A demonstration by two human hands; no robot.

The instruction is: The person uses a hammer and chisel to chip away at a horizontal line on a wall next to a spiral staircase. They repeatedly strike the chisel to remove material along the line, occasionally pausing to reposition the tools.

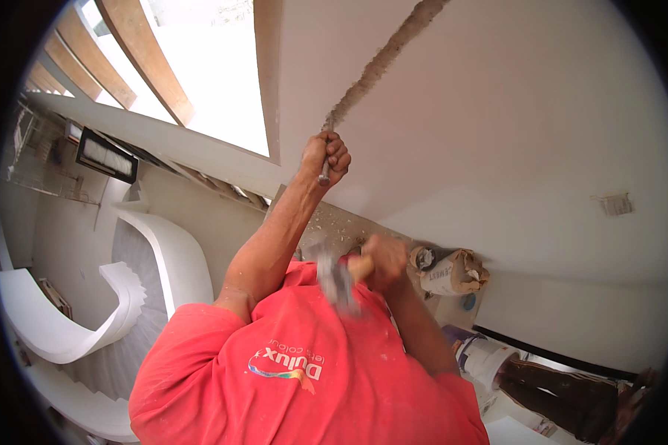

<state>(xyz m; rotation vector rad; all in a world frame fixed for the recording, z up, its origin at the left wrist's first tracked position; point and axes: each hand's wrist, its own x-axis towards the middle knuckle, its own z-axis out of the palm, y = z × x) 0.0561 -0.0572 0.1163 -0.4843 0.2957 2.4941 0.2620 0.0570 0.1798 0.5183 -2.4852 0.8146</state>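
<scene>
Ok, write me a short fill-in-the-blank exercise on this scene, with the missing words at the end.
1. The left hand grips a metal chisel, while the blurred hammer is in the ____ hand.
2. In the picture, the chisel meets the rough groove in the wall at its ____ (upper/lower) end.
3. The person's short-sleeved shirt is ____ in colour.
4. The curved staircase is on the picture's ____ side.

Missing words: right; lower; red; left.
</scene>
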